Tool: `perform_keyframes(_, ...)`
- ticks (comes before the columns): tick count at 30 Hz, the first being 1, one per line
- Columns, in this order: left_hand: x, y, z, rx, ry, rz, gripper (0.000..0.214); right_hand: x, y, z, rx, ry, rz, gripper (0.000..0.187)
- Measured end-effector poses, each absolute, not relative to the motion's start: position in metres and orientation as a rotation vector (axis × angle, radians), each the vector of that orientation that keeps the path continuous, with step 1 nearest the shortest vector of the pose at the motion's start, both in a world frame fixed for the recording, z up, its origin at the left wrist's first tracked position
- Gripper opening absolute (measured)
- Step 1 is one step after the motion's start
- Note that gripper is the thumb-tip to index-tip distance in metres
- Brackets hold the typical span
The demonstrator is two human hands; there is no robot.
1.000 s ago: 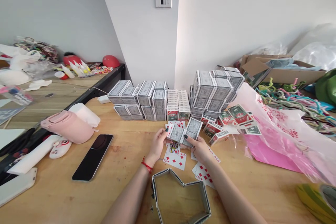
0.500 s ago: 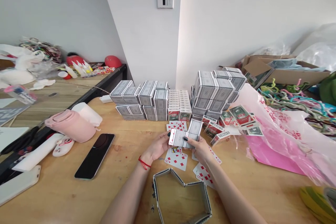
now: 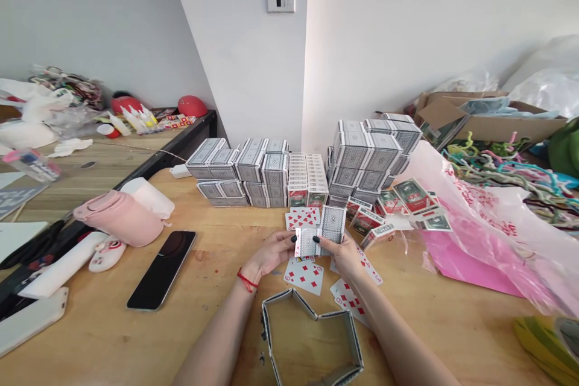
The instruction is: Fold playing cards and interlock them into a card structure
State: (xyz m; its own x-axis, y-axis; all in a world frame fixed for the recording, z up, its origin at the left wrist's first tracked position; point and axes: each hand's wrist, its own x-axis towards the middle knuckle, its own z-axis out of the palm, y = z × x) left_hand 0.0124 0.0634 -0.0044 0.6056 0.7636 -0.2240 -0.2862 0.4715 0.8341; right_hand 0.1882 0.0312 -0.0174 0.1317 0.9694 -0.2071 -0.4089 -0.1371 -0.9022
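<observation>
My left hand [image 3: 271,251] pinches the left edge of a folded playing card [image 3: 309,242], grey-patterned back outward, with a strip of its red face showing. From the right, my right hand [image 3: 342,251] grips the same piece and an upright grey-backed playing card [image 3: 333,224] joined or overlapped with it; which, I cannot tell. Beneath and around the hands lie loose playing cards [image 3: 304,275], face up, several of them diamonds. Between my forearms sits a heart-shaped frame [image 3: 357,341] built of folded cards.
Behind the hands stand stacks of card-built blocks [image 3: 265,163], [image 3: 368,151] and card boxes [image 3: 307,172]. Opened card boxes [image 3: 411,196] and pink plastic wrap [image 3: 470,253] lie right. A phone [image 3: 163,270], a pink cup [image 3: 118,217] and yellow tape [image 3: 547,341] are also on the table.
The held cards have turned slightly, so the upright card now stands straighter and the folded one lies more level. Both hands keep their grip. The view has shifted a little.
</observation>
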Motion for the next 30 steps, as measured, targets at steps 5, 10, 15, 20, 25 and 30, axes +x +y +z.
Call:
perform_keyframes(5, 0.013, 0.063, -0.001, 0.870, 0.638, 0.681, 0.035, 0.188, 0.031, -0.019, -1.134, -0.728, 1.307, 0.037)
perform_keyframes(10, 0.014, 0.062, -0.002, 0.895, 0.654, 0.703, 0.027, 0.185, 0.030, -0.018, -1.190, -0.733, 1.229, 0.034)
perform_keyframes(15, 0.016, 0.065, -0.006, 0.935, 0.729, 0.717, 0.026, 0.186, 0.030, -0.022, -1.207, -0.714, 1.195, 0.036)
perform_keyframes(20, 0.017, 0.068, -0.010, 1.010, 0.838, 0.753, 0.023, 0.188, 0.030, -0.024, -1.221, -0.751, 1.184, 0.034)
perform_keyframes(25, 0.019, 0.067, -0.006, 1.070, 0.887, 0.785, 0.024, 0.187, 0.029, -0.023, -1.221, -0.752, 1.218, 0.032)
perform_keyframes(30, 0.026, 0.065, -0.008, 1.198, 1.013, 0.859, 0.029, 0.184, 0.029, -0.025, -1.204, -0.729, 1.231, 0.037)
